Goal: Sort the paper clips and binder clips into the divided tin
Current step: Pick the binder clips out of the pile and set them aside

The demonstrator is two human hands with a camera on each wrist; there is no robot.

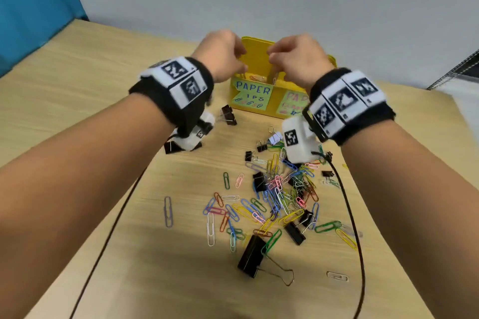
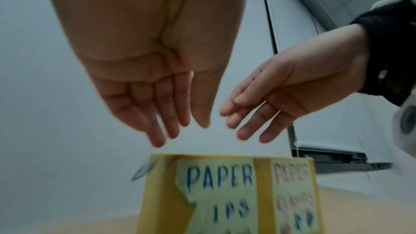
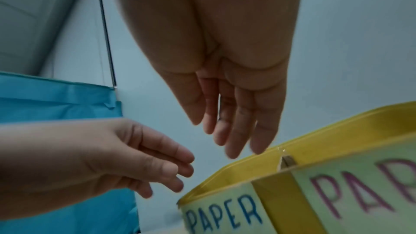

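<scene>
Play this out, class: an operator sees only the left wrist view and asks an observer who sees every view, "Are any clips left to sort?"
Observer: Yes. The head view shows a heap of coloured wire paper clips mixed with black metal binder clips on the wooden table, on the person's side of the yellow divided tin.
Operator: Is anything in the tin yet?
Observer: The head view shows at least one paper clip in the compartment behind the blue-lettered PAPER label.
Operator: How is the tin divided?
Observer: The right wrist view shows a thin brown divider standing between the two labels.
</scene>
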